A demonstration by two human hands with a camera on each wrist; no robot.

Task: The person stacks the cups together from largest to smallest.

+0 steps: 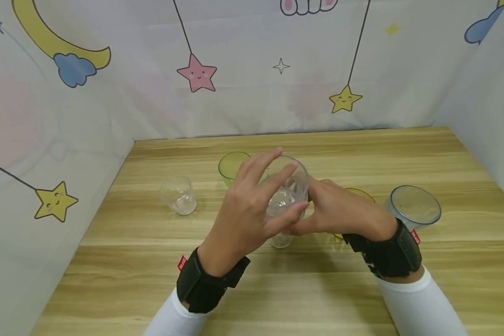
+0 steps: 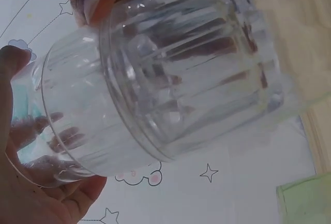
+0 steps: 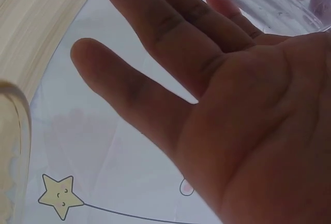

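Above the middle of the table, two clear ribbed cups are nested together, rims up and tilted. My left hand (image 1: 249, 203) grips the upper cup (image 2: 72, 105) near its rim, thumb on the near side and fingers over the far side. Lower down, my right hand (image 1: 344, 210) holds the other clear cup (image 2: 201, 74) between thumb and fingers. The left wrist view shows one cup's wall standing out of the other's rim. In the right wrist view the palm and outer fingers (image 3: 170, 32) stretch away from the cups.
Another clear cup (image 1: 178, 193) stands at the left. A green cup (image 1: 231, 165) is behind my left hand. Partly covered by my right hand is a yellow cup (image 1: 363, 192), and a blue-tinted cup (image 1: 416, 205) stands right. A printed cloth (image 1: 243, 107) hangs behind the wooden table (image 1: 277, 298).
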